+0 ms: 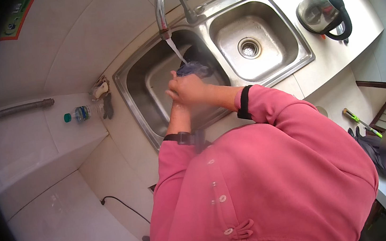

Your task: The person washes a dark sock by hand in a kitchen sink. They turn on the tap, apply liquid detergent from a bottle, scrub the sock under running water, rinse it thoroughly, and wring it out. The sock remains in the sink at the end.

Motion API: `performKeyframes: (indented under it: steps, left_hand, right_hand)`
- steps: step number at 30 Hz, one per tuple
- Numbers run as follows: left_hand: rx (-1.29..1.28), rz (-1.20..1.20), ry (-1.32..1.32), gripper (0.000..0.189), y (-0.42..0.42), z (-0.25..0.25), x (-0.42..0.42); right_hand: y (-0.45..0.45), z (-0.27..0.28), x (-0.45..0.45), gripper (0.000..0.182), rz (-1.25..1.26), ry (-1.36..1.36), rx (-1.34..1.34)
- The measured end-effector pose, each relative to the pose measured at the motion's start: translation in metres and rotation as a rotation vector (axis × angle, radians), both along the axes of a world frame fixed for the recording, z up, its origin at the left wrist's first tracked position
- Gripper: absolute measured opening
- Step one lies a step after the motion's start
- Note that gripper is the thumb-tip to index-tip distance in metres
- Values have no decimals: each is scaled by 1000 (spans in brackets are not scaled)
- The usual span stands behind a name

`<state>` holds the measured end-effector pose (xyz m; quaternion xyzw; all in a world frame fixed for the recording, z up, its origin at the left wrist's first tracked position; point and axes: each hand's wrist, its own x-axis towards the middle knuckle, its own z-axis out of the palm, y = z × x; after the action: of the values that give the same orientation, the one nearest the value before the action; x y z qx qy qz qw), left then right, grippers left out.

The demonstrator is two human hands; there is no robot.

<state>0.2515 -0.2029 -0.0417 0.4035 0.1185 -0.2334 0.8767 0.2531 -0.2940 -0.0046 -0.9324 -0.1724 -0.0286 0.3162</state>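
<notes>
My right hand [189, 88] lies over my left hand [175, 102] above the left basin [158, 85] of a stainless-steel double sink, its fingers curled. My left hand is mostly hidden beneath it; a dark band with a buckle is on that wrist. Water [175, 51] runs from the curved chrome faucet [164, 27] to a bluish, wet, see-through thing [194, 69] just beyond my right hand. Whether a hand grips this thing cannot be told. Something dark lies behind it in the basin.
The right basin [228, 27] has a strainer drain. A steel electric kettle [316, 10] stands on the right counter. On the left are a soap bar [101, 90], a grey cloth-like thing [108, 107], a plastic bottle [81, 113] with a green cap and a grey hose [20, 109]. A black cable [126, 205] hangs lower left.
</notes>
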Motion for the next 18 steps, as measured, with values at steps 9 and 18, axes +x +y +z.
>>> performKeyframes:
  steps: [9,18]
  left_hand:
    - [150,164,149,26,-22,31,28]
    - [-138,115,483,52,-10,58,5]
  right_hand:
    - [-44,-36,55,45,-494,694,670]
    - [-46,-4,45,26,-266,208,699]
